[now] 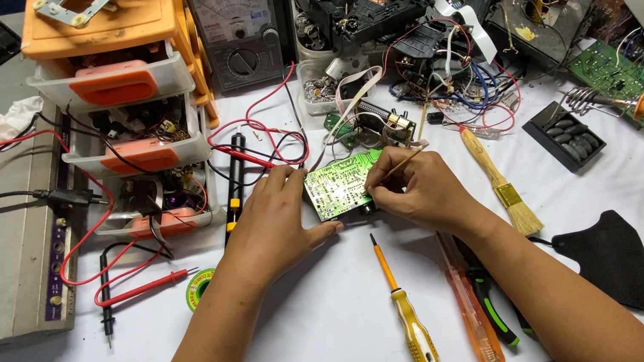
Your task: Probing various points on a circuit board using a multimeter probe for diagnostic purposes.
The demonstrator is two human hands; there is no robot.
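**Green board getting poked at, bench a total mess**

The green circuit board (pixel 337 186) was held tilted up off the white tabletop (pixel 319 328) by the left hand (pixel 272 219), fingers wrapped round its left edge. A thin wooden stick (pixel 398 164) was pinched tight in the right hand (pixel 418 191), tip laid on the board's right side. Just below the board, a yellow screwdriver (pixel 408 318) and an orange-handled tool (pixel 472 312) were left untouched. Right of the board, a brush (pixel 499 183) was parked. Still mid-job by the looks of it; how much was done can't be told.
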